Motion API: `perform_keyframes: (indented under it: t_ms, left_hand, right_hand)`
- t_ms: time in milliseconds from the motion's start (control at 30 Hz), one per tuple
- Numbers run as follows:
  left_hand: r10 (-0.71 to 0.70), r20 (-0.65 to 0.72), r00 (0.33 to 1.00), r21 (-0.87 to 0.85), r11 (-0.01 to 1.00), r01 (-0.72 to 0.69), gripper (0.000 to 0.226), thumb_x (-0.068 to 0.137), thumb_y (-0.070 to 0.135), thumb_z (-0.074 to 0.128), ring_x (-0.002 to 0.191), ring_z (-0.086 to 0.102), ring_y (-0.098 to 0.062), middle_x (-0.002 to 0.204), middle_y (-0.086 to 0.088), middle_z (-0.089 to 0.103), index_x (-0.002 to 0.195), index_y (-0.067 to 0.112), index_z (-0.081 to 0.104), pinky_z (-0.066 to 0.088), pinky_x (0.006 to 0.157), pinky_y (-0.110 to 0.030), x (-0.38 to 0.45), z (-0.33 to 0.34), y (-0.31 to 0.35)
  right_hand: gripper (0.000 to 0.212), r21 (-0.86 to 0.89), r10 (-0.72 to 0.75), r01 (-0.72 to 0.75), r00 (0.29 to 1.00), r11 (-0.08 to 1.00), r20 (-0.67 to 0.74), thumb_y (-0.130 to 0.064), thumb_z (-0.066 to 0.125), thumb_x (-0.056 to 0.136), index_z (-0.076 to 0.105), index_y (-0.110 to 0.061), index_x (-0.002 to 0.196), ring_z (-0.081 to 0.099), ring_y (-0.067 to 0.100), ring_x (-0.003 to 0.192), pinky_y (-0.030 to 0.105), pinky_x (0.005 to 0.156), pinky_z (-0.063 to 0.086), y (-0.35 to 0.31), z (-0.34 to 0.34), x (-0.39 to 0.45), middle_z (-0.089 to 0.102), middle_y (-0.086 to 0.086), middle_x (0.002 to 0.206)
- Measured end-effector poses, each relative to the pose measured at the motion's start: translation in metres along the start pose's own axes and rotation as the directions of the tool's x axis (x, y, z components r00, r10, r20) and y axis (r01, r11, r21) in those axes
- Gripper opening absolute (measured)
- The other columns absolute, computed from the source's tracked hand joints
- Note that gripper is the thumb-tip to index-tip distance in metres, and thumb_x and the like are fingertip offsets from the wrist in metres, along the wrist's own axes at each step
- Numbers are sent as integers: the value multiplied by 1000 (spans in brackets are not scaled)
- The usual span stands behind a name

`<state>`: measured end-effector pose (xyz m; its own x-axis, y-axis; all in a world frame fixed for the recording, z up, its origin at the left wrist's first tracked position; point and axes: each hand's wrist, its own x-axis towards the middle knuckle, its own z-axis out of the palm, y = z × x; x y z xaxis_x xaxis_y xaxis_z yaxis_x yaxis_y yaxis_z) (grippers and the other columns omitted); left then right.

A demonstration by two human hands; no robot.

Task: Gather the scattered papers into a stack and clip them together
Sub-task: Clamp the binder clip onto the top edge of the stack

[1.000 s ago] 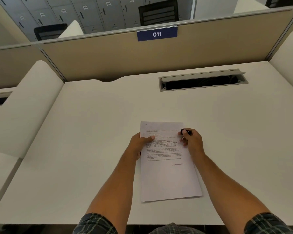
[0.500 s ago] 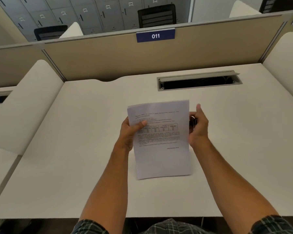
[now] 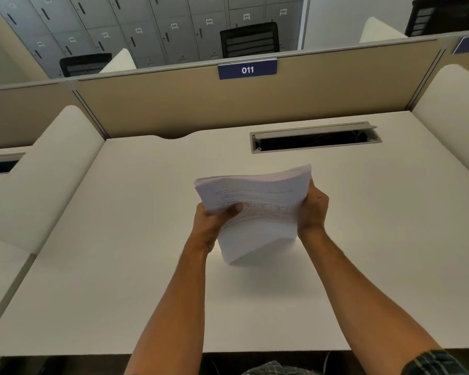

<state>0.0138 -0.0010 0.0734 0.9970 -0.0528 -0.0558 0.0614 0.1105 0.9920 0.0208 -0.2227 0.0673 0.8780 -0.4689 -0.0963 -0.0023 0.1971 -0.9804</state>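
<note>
Left hand [image 3: 211, 226] grips the left edge of the papers [image 3: 257, 212], thumb [image 3: 234, 208] pressed on the printed top sheet, while the right hand [image 3: 313, 209] curls round the right edge with its fingers hidden behind the sheets. Held between both hands, the stack stands tilted over the middle of the desk [image 3: 119, 266], its lower corner at or just above the surface, its top edge bowed and fanned. Beyond it lie a cable slot [image 3: 314, 138] and a partition sign [image 3: 247, 69] reading 011.

Both hands [image 3: 257, 216] raised, fingers curled, arms fwd.
</note>
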Motion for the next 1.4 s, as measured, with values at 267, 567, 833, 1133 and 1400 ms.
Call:
perform_keyframes:
  t_ms: [267,567,833,1133,1400]
  left_hand:
    - [36,-89,995,118,993,-25,13,83,29,87,85,79,-26,96,1,82,95,31,81,67,74,-44,8,6,4]
    - [-6,-157,988,61,998,16,23,73,35,91,84,80,-24,98,1,82,94,33,82,66,68,-38,13,1,1]
    - [-39,-210,977,21,999,44,24,70,34,92,81,80,-23,96,0,82,91,28,82,65,63,-34,14,-6,-4]
    - [-67,-232,970,-20,998,64,28,68,32,93,79,80,-19,94,2,82,93,24,81,62,59,-29,18,-10,-5]
    - [-83,-255,963,-39,996,76,13,75,24,93,77,80,-22,92,2,83,84,27,83,62,58,-29,18,-11,-6]
  right_hand:
    - [37,50,537,-534,839,844,-93,-47,59,102,62,-11,89,57,17,64,27,53,47,13,-30,29,63,6,77]
    - [13,88,653,-655,755,750,58,12,57,99,66,6,91,66,28,85,31,74,57,56,-55,9,68,19,97]
    - [11,-77,617,-620,785,781,-55,-11,66,97,73,-5,102,68,24,77,31,60,48,60,-64,0,75,9,95]
    - [9,-22,594,-597,800,802,-78,4,58,97,61,1,90,54,21,64,28,54,46,59,-73,3,61,14,82]
    - [12,-85,303,-310,949,947,-93,0,68,98,70,-2,110,67,18,74,37,90,62,42,-71,8,64,11,96]
